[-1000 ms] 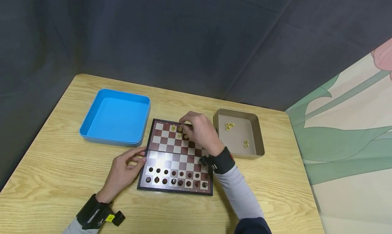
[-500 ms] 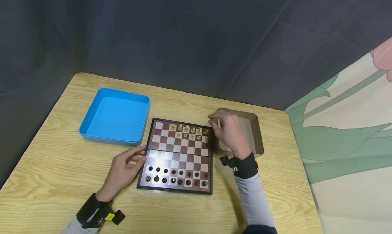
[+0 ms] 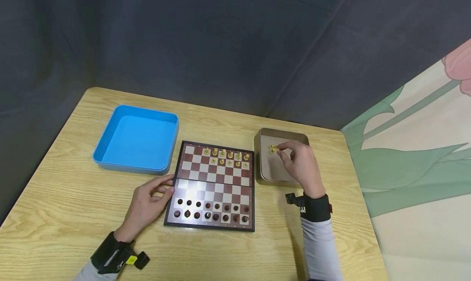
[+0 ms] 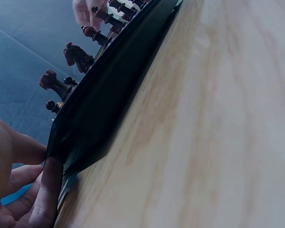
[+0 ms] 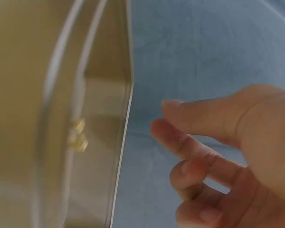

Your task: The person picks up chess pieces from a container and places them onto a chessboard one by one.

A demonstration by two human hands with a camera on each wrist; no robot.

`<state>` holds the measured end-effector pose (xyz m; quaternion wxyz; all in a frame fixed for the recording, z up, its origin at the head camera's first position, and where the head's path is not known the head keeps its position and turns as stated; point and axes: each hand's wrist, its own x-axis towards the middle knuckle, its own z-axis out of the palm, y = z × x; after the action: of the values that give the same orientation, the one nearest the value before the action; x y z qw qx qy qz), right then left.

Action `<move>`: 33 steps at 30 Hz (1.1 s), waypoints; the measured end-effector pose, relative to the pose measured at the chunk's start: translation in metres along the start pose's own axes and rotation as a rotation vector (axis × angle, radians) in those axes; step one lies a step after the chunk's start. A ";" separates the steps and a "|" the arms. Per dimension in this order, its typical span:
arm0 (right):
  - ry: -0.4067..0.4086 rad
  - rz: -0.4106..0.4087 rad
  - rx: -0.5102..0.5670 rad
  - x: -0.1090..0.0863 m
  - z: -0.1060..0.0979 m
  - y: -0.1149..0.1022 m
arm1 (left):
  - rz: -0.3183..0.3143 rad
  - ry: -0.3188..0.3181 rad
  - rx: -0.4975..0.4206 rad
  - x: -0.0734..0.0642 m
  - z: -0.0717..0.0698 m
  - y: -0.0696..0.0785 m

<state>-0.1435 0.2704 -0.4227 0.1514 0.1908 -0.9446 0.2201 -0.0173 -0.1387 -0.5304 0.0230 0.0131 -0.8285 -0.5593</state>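
Note:
A magnetic-looking chessboard (image 3: 209, 187) lies in front of me, with dark chess pieces (image 3: 197, 215) in two near rows and gold-coloured ones (image 3: 230, 154) along the far side. My left hand (image 3: 149, 203) holds its left edge between thumb and fingertips. In the left wrist view, those fingertips (image 4: 52, 173) sit at the board's corner. My right hand (image 3: 301, 162) reaches into the tan box (image 3: 276, 183), thumb and index finger close to a small cluster of gold pieces (image 3: 272, 149). The right wrist view has a gap between thumb and index finger, nothing held.
A blue tray (image 3: 137, 142) stands at the back left of the wooden table (image 3: 213, 256). Dark cloth (image 3: 206, 48) hangs behind the table. A patterned curtain (image 3: 419, 170) is on the right. The tan box has raised walls beside the board.
My right hand has left the board's far rows, where it was among the gold pieces, and moved right into the tan box. The left hand has stayed at the board's edge.

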 end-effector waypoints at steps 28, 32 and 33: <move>-0.346 0.350 -0.233 -0.031 -0.014 0.035 | 0.014 0.010 -0.004 0.002 -0.002 0.001; -0.362 0.365 -0.226 -0.034 -0.012 0.039 | 0.002 0.005 -0.003 0.000 -0.001 0.002; -0.362 0.366 -0.226 -0.036 -0.011 0.040 | -0.001 0.003 -0.003 -0.001 -0.001 0.002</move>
<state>-0.1269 0.3189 -0.4411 -0.0420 0.0351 -0.9936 0.0993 -0.0167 -0.1387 -0.5286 0.0240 0.0145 -0.8278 -0.5603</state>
